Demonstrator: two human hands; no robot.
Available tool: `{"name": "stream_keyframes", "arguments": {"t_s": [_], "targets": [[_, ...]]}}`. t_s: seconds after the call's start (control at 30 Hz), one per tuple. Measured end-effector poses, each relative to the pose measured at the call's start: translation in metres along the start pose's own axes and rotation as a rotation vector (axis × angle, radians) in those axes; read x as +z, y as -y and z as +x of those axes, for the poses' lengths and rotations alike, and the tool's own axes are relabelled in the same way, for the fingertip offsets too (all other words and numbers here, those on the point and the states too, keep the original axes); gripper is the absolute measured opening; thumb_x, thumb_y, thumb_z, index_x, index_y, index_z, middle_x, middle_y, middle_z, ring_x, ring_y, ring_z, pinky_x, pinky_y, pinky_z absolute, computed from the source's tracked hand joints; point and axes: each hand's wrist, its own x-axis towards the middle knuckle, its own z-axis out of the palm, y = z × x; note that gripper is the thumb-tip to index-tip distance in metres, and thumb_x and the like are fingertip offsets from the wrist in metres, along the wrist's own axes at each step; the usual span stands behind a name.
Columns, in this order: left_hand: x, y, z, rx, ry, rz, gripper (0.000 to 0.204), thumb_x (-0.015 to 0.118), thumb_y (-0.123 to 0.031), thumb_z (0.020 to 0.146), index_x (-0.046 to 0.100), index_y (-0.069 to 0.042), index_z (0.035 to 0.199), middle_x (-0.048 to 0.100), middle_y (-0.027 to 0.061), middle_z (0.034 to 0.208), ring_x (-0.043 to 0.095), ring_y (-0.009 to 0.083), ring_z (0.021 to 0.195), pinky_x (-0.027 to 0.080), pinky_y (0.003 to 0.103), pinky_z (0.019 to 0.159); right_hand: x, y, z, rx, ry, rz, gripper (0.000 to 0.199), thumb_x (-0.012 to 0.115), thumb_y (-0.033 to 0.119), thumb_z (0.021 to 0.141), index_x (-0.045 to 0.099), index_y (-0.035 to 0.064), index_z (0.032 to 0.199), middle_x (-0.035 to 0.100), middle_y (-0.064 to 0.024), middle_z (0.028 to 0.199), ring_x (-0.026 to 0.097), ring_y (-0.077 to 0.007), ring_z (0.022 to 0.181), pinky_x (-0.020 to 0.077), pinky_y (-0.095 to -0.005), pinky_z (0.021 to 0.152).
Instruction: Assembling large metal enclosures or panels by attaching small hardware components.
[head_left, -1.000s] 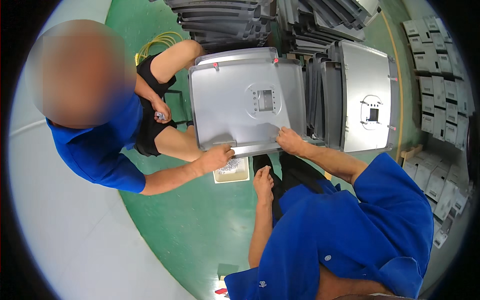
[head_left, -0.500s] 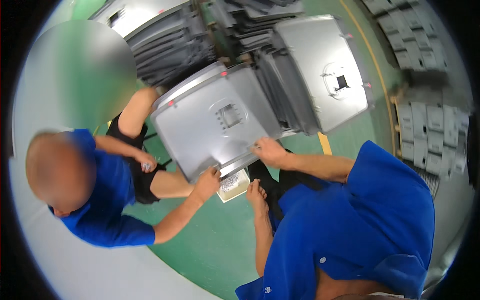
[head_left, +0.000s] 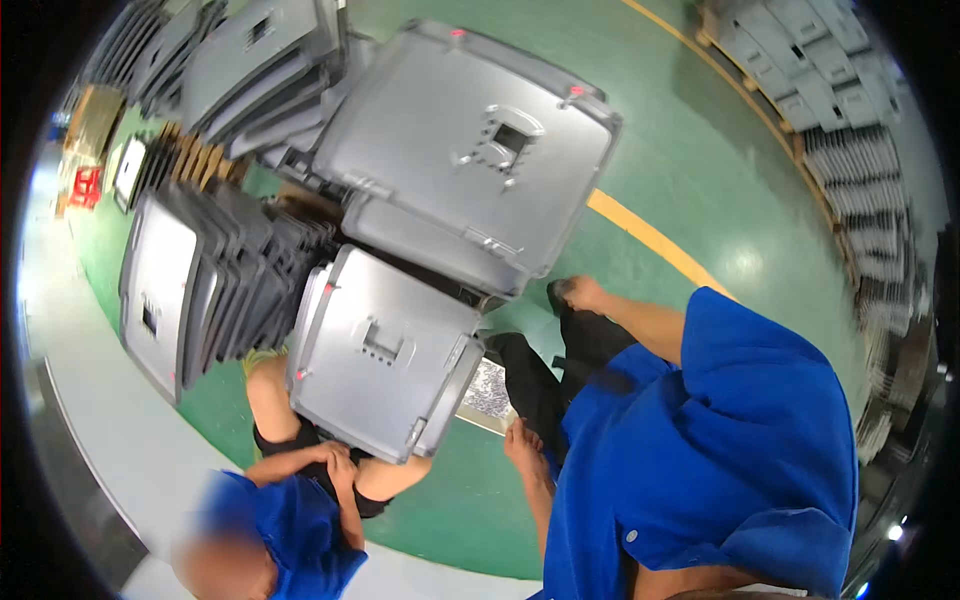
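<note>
Left hand (head_left: 523,441) is being held at five o'clock from parts tray (head_left: 480,419), right hand (head_left: 581,294) likewise from larger metal panel (head_left: 440,130); neither grip's closure is being clearly shown.

No text, label, number or sign legible on grey metal panels (head_left: 420,120), blue shirt (head_left: 710,430) or palletised pale casings (head_left: 790,45).

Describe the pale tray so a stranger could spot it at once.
Find the co-worker at the lower left and the grey panel in front of them. Just right of that panel, beside the wearer's dark trousers, sits the partly hidden tray. Unlike the broad grey panels nearby, it is small, pale-rimmed and holds tiny silvery bits.
</note>
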Motion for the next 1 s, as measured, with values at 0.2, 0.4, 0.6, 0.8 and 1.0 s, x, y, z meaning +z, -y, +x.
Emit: {"name": "stream_keyframes", "arguments": {"t_s": [0.2, 0.4, 0.6, 0.8, 1.0], "targets": [[0.024, 0.034, -0.026, -0.044, -0.031, 0.227, 0.020, 0.062, -0.026, 0.094, 0.057, -0.008, 0.085, 0.036, -0.0066, 0.057, 0.032, 0.0036, 0.047, 0.025, 0.020, 0.043, -0.066, 0.059, 0.011, -0.532, -0.402, -0.652, 0.051, 0.056, 0.007, 0.080, 0.049, 0.0071, 0.130, 0.048, -0.0155, 0.128, 0.043, -0.0319, 0.125, 0.0429, -0.0379, 0.098], [0.049, 0.059, -0.035, -0.087, -0.054, 0.342, 0.021, 0.063, -0.027, 0.093, 0.056, -0.010, 0.083, 0.039, -0.0064, 0.058, 0.035, 0.0043, 0.047, 0.027, 0.020, 0.042, -0.114, 0.070, 0.061, -0.732, -0.303, -1.195, 0.053, 0.054, 0.025, 0.089, 0.044, 0.0081, 0.139, 0.039, -0.0135, 0.143, 0.036, -0.0286, 0.133, 0.0406, -0.0417, 0.097], [0.073, 0.074, -0.034, -0.107, -0.105, 0.417, 0.021, 0.064, -0.027, 0.093, 0.056, -0.011, 0.081, 0.043, -0.0061, 0.060, 0.037, 0.0050, 0.047, 0.028, 0.022, 0.042, -0.116, 0.054, 0.080, -0.850, -0.293, -1.365, 0.053, 0.048, 0.029, 0.093, 0.043, 0.0086, 0.141, 0.031, -0.0142, 0.148, 0.031, -0.0282, 0.136, 0.0360, -0.0460, 0.102], [0.070, 0.089, -0.026, -0.051, -0.083, 0.467, 0.022, 0.065, -0.027, 0.092, 0.061, -0.007, 0.085, 0.047, -0.0038, 0.059, 0.040, 0.0050, 0.048, 0.029, 0.021, 0.043, -0.125, 0.030, 0.077, -0.820, -0.313, -1.289, 0.055, 0.045, 0.027, 0.094, 0.037, 0.0075, 0.144, 0.029, -0.0147, 0.149, 0.028, -0.0294, 0.138, 0.0319, -0.0485, 0.106], [0.075, 0.088, -0.025, -0.075, -0.109, 0.502, 0.022, 0.065, -0.028, 0.092, 0.062, -0.007, 0.086, 0.047, -0.0036, 0.059, 0.041, 0.0052, 0.049, 0.029, 0.020, 0.043, -0.121, 0.028, 0.102, -0.751, -0.306, -1.292, 0.053, 0.041, 0.025, 0.095, 0.036, 0.0074, 0.145, 0.028, -0.0152, 0.151, 0.027, -0.0299, 0.140, 0.0280, -0.0507, 0.109]]}}
